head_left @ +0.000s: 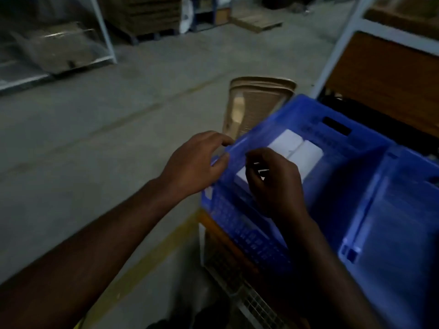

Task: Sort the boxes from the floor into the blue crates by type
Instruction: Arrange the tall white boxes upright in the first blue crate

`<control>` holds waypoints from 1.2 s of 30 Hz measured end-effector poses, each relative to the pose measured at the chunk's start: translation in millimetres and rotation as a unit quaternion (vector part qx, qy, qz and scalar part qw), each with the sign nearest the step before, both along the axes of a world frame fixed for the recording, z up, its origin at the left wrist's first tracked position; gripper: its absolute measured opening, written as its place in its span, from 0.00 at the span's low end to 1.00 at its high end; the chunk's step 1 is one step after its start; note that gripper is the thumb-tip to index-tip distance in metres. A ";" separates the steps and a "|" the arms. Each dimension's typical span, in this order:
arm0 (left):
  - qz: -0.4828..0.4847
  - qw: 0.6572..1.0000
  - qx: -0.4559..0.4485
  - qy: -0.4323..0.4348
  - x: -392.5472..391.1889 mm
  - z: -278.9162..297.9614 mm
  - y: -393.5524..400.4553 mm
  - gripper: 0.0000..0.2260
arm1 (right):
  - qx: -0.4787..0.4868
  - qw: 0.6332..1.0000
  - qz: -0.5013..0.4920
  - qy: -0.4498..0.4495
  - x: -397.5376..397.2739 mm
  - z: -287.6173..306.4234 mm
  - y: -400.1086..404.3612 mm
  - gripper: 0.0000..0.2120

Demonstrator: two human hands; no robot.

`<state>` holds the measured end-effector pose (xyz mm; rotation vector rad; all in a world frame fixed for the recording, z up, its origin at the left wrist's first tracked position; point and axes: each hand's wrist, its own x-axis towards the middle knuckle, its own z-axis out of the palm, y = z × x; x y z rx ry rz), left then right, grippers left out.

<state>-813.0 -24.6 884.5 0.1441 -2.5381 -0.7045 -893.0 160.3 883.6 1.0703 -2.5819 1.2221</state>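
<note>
A blue crate (316, 119) stands on a wire trolley at centre right, with two white boxes (297, 146) lying side by side inside it. My right hand (273, 184) reaches down into this crate, fingers closed on another white box with black marks (242, 175). My left hand (194, 162) rests on the crate's near-left rim, fingers spread and holding nothing. A second blue crate (392, 210) sits right beside the first; its contents are blurred.
A brown cardboard box (259, 100) stands on the floor just behind the crates. A metal rack with wooden shelves (380, 67) rises at the right. Pallets and shelving (142, 17) line the far wall. A yellow floor line (152, 252) runs beside the trolley.
</note>
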 end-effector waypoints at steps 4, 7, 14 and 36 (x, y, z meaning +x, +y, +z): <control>0.101 0.994 0.033 0.026 107.1 -21.4 -37.1 0.12 | -0.056 0.987 0.148 -0.041 86.0 5.9 -55.7 0.09; 0.187 0.980 0.070 0.022 206.4 -52.0 -52.6 0.13 | -0.059 0.968 0.230 -0.083 159.5 -14.0 -97.4 0.05; 0.445 0.869 0.216 -0.002 491.3 -154.4 -21.7 0.12 | 0.055 0.883 0.415 -0.211 385.0 -88.2 -169.8 0.04; 0.793 0.494 0.352 -0.053 793.6 -280.5 -33.9 0.11 | 0.342 0.634 0.657 -0.222 726.8 -278.7 -364.5 0.09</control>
